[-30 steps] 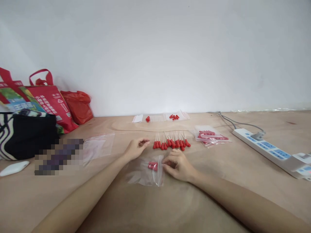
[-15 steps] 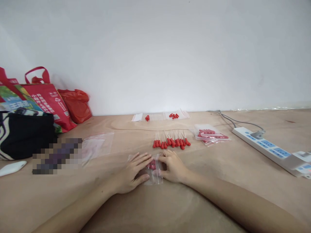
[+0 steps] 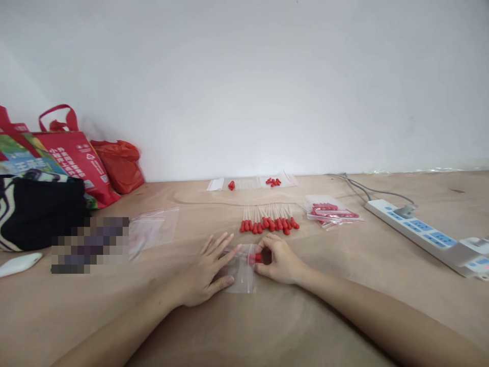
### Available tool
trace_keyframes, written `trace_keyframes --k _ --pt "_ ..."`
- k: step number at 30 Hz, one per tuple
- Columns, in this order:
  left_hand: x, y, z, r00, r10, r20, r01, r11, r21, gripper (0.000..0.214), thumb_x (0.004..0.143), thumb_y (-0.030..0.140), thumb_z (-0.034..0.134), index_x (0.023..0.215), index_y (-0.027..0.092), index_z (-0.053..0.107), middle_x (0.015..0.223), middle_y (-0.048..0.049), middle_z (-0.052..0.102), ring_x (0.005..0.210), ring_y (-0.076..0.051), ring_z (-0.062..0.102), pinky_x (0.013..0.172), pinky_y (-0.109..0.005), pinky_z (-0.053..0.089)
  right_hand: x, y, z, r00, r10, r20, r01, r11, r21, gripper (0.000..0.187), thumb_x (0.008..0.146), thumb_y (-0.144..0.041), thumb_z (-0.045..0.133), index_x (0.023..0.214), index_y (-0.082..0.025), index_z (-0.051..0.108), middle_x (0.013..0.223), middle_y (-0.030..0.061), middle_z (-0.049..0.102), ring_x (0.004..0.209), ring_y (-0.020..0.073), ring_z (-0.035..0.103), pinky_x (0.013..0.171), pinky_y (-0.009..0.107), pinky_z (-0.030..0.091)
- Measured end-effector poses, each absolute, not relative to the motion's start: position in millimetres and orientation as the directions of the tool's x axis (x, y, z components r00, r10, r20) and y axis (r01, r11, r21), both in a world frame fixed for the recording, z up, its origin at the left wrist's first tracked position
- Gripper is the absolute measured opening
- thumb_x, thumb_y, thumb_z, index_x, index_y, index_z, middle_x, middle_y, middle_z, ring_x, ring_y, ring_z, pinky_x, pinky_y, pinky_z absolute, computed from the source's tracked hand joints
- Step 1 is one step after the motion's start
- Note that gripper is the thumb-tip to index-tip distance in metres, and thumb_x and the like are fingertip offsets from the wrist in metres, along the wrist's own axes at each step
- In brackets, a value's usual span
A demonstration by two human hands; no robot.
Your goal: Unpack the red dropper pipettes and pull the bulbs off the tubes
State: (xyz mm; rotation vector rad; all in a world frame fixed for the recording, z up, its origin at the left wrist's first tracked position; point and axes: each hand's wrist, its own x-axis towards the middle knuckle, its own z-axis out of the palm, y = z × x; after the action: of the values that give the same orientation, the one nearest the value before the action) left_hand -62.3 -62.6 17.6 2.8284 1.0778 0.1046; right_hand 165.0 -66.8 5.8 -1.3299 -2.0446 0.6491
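Observation:
A clear zip bag [image 3: 241, 283] lies flat on the table in front of me. My left hand [image 3: 210, 270] rests on its left part with fingers spread, holding nothing. At the bag's right edge, my right hand [image 3: 280, 260] pinches red rubber bulbs [image 3: 256, 258] between thumb and fingers. Part of the bulbs shows through the plastic; whether thin stems are attached is hidden. Just beyond both hands, several droppers [image 3: 269, 223] with red bulbs and thin pale stems lie in a row, bulbs towards me.
Filled zip bags [image 3: 330, 211] with red bulbs lie to the right, near a white power strip [image 3: 416, 229]. Flat clear bags [image 3: 153, 227] are on the left. Loose red bulbs [image 3: 273, 182] and thin stems lie at the back. Shopping bags [image 3: 78, 158] and a white phone-like object [image 3: 19, 264] stand far left.
My right hand has shifted slightly right, and the red bulbs have moved right with it, towards the bag's edge. My left fingers have spread and lifted a little off the bag.

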Motion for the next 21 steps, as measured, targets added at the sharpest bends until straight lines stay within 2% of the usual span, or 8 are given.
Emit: trace_keyframes --k 4,7,10,13,16,21 --pt "-61.2 -64.6 22.3 0.792 0.610 0.002 0.602 -0.782 0.163 0.054 0.088 0.041 0.033 0.136 0.031 0.010 0.144 -0.0015 0.012 0.132 -0.025 0.009 0.106 -0.050 0.010 170.2 -67.4 4.7 -0.334 0.913 0.232 0.593 0.395 -0.701 0.020 0.062 -0.024 0.065 0.077 -0.018 0.054 0.073 -0.0011 0.057 0.068 0.0118 0.049 0.065 0.025 0.036" --pt "-60.4 -65.0 25.8 0.808 0.587 -0.052 0.584 -0.786 0.203 0.053 0.090 0.040 0.030 0.136 0.031 0.007 0.143 0.0006 0.015 0.132 -0.022 0.011 0.107 -0.047 0.011 168.6 -67.7 3.5 -0.359 0.901 0.245 0.590 0.422 -0.688 0.019 0.059 -0.025 0.067 0.073 -0.018 0.056 0.071 -0.0013 0.058 0.066 0.0113 0.049 0.061 0.024 0.036" --pt "-60.8 -64.6 27.4 0.794 0.598 -0.111 0.607 -0.765 0.217 0.052 0.090 0.042 0.029 0.136 0.031 0.008 0.143 0.0005 0.013 0.132 -0.022 0.010 0.107 -0.047 0.012 170.2 -68.1 2.8 -0.345 0.909 0.232 0.544 0.395 -0.740 0.012 0.060 -0.017 0.062 0.069 -0.017 0.055 0.065 -0.0028 0.055 0.057 0.0085 0.047 0.054 0.020 0.036" --pt "-62.4 -63.6 26.1 0.768 0.627 -0.131 0.639 -0.740 0.208 0.053 0.089 0.045 0.029 0.136 0.031 0.010 0.144 -0.0012 0.009 0.132 -0.025 0.009 0.106 -0.048 0.012 177.0 -69.1 2.4 -0.311 0.924 0.222 0.490 0.356 -0.796 0.014 0.058 -0.014 0.061 0.071 -0.016 0.055 0.065 -0.0031 0.054 0.054 0.0069 0.047 0.050 0.018 0.037" --pt "-63.9 -62.5 23.8 0.760 0.636 -0.136 0.649 -0.733 0.202 0.053 0.088 0.047 0.028 0.136 0.032 0.009 0.144 -0.0012 0.008 0.132 -0.025 0.008 0.106 -0.048 0.012 186.1 -72.0 2.8 -0.328 0.918 0.223 0.484 0.366 -0.795 0.017 0.058 -0.014 0.061 0.074 -0.016 0.057 0.070 -0.0021 0.053 0.055 0.0061 0.047 0.050 0.018 0.039" --pt "-64.3 -63.6 24.5 0.748 0.643 -0.166 0.664 -0.721 0.196 0.054 0.088 0.050 0.027 0.135 0.032 0.009 0.144 -0.0012 0.006 0.132 -0.026 0.006 0.105 -0.049 0.012 203.5 -76.8 3.2 -0.404 0.908 0.115 0.519 0.331 -0.789 0.015 0.065 -0.015 0.056 0.078 -0.018 0.062 0.058 -0.0040 0.053 0.050 0.0056 0.044 0.046 0.017 0.035"
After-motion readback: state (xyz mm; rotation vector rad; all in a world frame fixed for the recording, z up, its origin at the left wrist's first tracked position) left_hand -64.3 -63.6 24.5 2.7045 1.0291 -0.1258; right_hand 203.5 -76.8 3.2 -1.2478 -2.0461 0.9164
